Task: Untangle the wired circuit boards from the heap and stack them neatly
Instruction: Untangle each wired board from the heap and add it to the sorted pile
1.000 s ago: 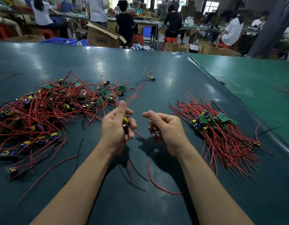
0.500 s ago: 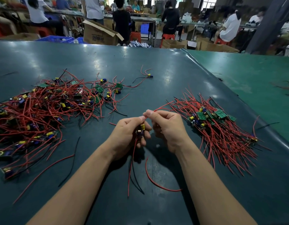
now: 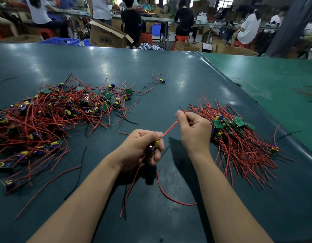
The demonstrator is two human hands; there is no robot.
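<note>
The person's left hand (image 3: 140, 149) is curled tight round one small circuit board (image 3: 154, 146), its yellow capacitor peeping out between thumb and fingers, held just above the dark green bench (image 3: 178, 71) near the middle of its near edge. Red and black leads hang from under that fist down toward the near edge. The right hand (image 3: 195, 132) sits just beside it, a little farther in, thumb and forefinger pinching a red wire (image 3: 170, 128) that runs taut from the left thumb up to the right fingertips; the other fingers are folded into the palm.

Toward the left edge lies the tangled heap (image 3: 51, 118), a wide snarl of red wires with green boards and yellow and blue parts poking through. Toward the right edge, just behind the right hand, is the sorted stack (image 3: 239, 137), its boards bunched together at the far end and its wires fanned toward the near right corner. One lone board (image 3: 161, 81) with its leads lies apart, farther back near the middle. A loose red offcut (image 3: 171, 197) curls on the bench between the forearms
</note>
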